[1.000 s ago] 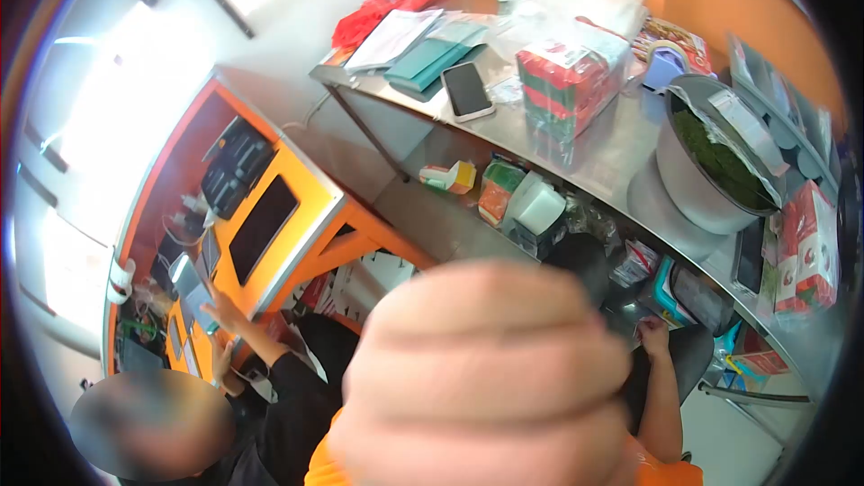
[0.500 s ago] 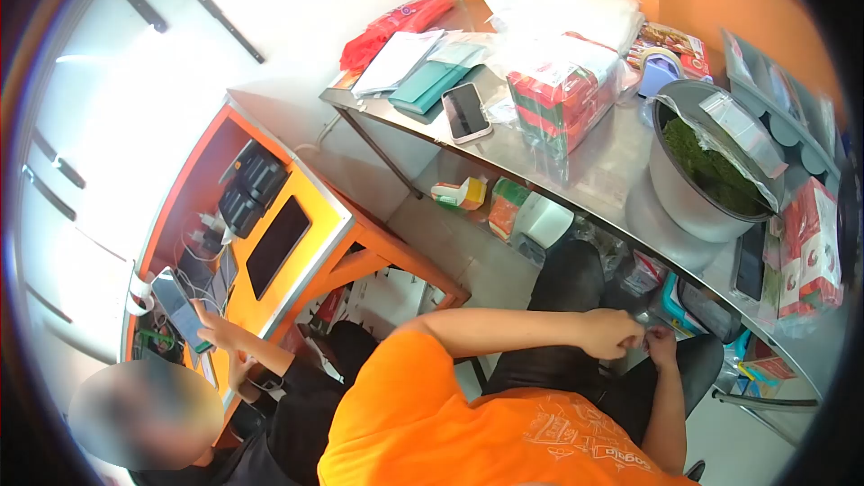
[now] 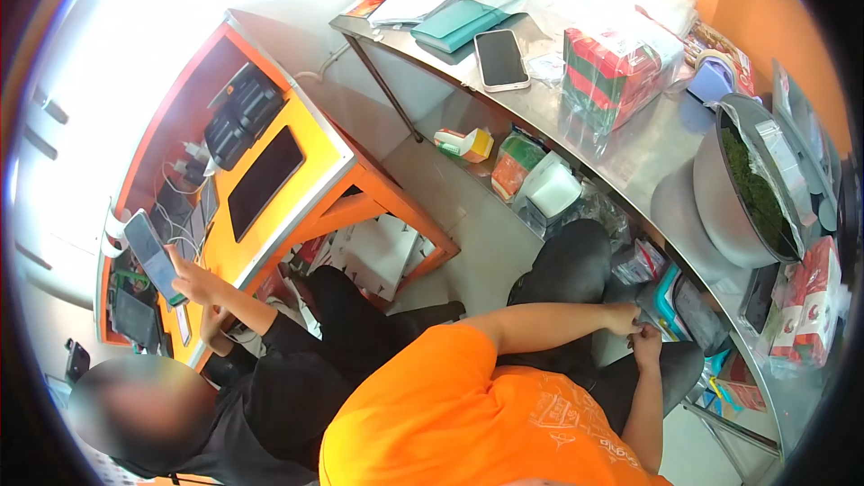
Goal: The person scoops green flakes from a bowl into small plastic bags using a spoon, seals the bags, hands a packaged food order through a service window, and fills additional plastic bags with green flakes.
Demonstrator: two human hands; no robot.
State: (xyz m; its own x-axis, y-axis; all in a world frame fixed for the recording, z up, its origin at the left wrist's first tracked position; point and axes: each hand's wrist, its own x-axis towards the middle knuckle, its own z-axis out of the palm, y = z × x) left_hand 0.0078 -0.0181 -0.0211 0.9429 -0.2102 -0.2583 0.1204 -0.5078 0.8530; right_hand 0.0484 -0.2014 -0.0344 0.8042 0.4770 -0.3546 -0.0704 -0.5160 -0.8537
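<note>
Over my lap, my left hand [image 3: 621, 318] and my right hand [image 3: 645, 345] are close together, their fingertips meeting or nearly so. The left fingers are curled and closed. On the right hand the fingers are bent and pinched together. Whatever lies between the fingertips, if anything, is too small to make out. Beneath them are my dark trousers [image 3: 576, 261]. The metal table [image 3: 621, 175] runs past just beyond my knees, with a large grey pot [image 3: 733, 207] of green leafy stuff standing on it.
On the table lie a phone [image 3: 502, 60], a teal folder [image 3: 459, 25] and wrapped red-green packs [image 3: 612, 72]. A white container [image 3: 552, 184] sits underneath. To the left, a person in black holds a phone [image 3: 153, 256] beside an orange-yellow desk [image 3: 310, 157] carrying a dark tablet [image 3: 265, 182].
My view has shifted, so the table and pot appear farther right. My hands stay together over my lap, closer than before. The other person still holds the phone.
</note>
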